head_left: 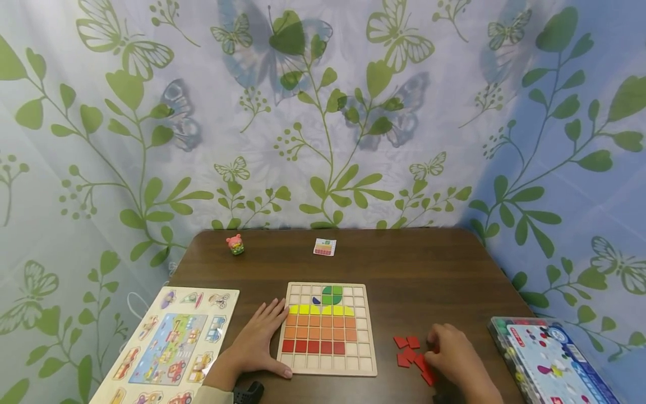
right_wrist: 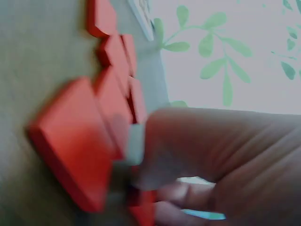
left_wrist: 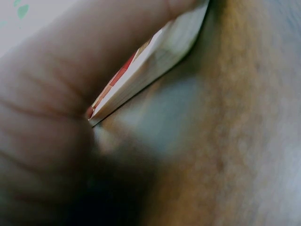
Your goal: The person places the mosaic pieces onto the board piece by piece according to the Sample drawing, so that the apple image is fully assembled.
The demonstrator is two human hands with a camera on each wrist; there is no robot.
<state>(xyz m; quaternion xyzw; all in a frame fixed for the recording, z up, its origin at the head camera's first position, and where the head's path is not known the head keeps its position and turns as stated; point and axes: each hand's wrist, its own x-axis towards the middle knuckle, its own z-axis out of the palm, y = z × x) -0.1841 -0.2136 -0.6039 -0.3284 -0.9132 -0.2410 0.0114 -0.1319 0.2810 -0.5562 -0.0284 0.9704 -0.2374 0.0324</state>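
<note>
A wooden grid board (head_left: 366, 336) lies mid-table, with rows of red, orange and yellow tiles plus a few green pieces and a blue one. My left hand (head_left: 259, 340) rests at its left edge, fingers spread and fairly straight, thumb by the lower left corner. The left wrist view shows the board's side (left_wrist: 150, 70) close past a blurred finger. Right of the board, several loose red tiles (head_left: 410, 354) lie in a small cluster. At their right side my right hand (head_left: 454, 354) pinches a red tile (right_wrist: 145, 209) between thumb and fingers, partly hidden by them.
A picture puzzle board (head_left: 222, 314) lies at the left. On the right stands a clear plastic case (head_left: 550, 359) with a printed cover. Toward the back of the table are a small pattern card (head_left: 324, 247) and a pink-and-green figurine (head_left: 235, 244). A patterned curtain (head_left: 348, 140) hangs behind.
</note>
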